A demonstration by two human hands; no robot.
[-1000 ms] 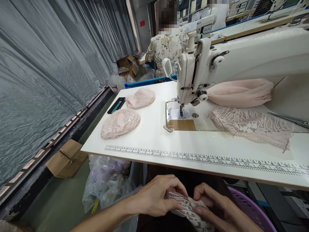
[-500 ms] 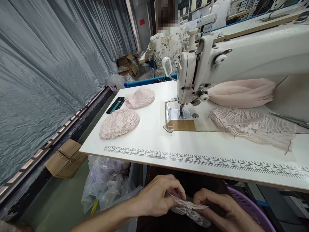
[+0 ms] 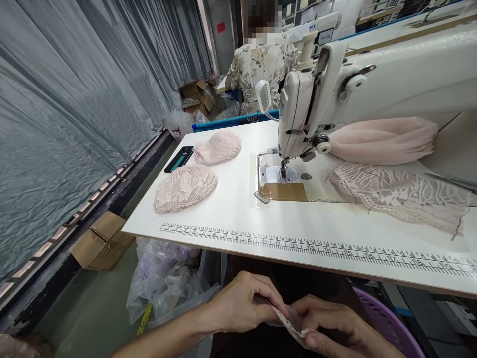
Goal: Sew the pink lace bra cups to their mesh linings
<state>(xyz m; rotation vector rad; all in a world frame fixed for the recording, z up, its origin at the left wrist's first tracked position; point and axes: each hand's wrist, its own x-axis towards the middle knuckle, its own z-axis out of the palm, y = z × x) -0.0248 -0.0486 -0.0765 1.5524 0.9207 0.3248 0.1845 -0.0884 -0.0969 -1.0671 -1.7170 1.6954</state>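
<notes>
A strip of pale lace (image 3: 286,322) is stretched between my two hands, below the table's front edge. My left hand (image 3: 248,303) pinches its left end; my right hand (image 3: 331,323) grips the other end between thumb and fingers. On the white table (image 3: 223,214) two pink lace cups (image 3: 185,188) lie at the left beside a dark phone-like item (image 3: 179,159). Flat lace pieces (image 3: 398,194) rest right of the sewing machine's needle (image 3: 283,169), with a folded pink sheer fabric (image 3: 383,140) behind them.
The sewing machine (image 3: 301,109) stands over the table. Scissors (image 3: 452,183) lie at the right. Below are plastic bags (image 3: 164,278), a cardboard box (image 3: 100,241) and a purple basket (image 3: 391,323). A person (image 3: 261,64) in a floral top sits beyond the table.
My hands have drawn slightly closer together, and the lace between them now hangs at a steeper slant. The right hand has shifted a little left. The view has moved slightly.
</notes>
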